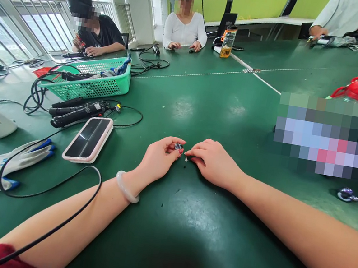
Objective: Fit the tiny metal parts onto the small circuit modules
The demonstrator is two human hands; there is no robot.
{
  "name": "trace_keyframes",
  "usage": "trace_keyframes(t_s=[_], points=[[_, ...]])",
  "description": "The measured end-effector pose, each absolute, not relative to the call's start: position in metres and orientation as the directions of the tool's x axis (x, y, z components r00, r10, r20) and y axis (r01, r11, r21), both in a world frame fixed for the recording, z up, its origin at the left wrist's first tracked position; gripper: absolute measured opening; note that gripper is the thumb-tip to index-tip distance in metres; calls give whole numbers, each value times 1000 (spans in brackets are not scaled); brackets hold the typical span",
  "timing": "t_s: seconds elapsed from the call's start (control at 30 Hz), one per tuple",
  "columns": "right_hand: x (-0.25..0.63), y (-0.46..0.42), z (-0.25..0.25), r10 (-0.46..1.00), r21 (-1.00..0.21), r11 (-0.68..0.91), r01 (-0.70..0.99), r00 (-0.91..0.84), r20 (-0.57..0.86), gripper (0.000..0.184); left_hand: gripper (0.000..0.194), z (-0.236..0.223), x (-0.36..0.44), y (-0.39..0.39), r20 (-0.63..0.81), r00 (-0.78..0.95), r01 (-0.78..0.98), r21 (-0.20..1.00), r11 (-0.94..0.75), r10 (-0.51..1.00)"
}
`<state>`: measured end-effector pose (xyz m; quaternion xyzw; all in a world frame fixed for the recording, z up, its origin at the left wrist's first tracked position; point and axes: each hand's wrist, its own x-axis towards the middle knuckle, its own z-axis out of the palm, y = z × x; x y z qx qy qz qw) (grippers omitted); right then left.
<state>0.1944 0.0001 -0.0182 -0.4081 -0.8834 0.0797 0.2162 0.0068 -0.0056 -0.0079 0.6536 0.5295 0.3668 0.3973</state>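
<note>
My left hand [160, 157] is closed, its thumb and fingers pinching a small dark, shiny piece [178, 146] with silvery spots; its kind is too small to tell. Just to the right, my right hand [212, 161] rests low over the green table [199, 219], fingers bent together. A tiny pale charm-like piece [186, 158] shows at its fingertips, apparently pinched there. The fingertips of both hands almost meet. A tiny dark speck [184, 167] lies on the table just below them.
Left of my hands lie a phone [88, 139], black cabled devices [79, 112], a green basket [94, 85] and work gloves [5, 164]. A black cable [95, 193] crosses my left forearm. A shiny purple object [347, 195] lies right. A bottle [227, 44] and several people are beyond.
</note>
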Motion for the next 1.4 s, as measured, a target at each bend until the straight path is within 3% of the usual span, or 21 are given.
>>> trace_keyframes(t_s=[0.33, 0.83, 1.07, 1.4], points=[[194, 0, -15, 773, -292, 632, 718, -563, 292, 14, 40, -12, 5, -3, 45, 160, 421, 901, -109, 986], [195, 0, -13, 766, -269, 641, 719, -577, 282, 12, 44, -12, 3, -3, 27, 155, 440, 893, -94, 987], [190, -1, -14, 769, -367, 638, 677, -537, 347, 13, 40, -11, 5, -3, 57, 144, 439, 891, -115, 988], [182, 2, -21, 761, -407, 647, 645, -515, 394, 13, 38, -8, 8, -5, 78, 140, 471, 871, -136, 987]])
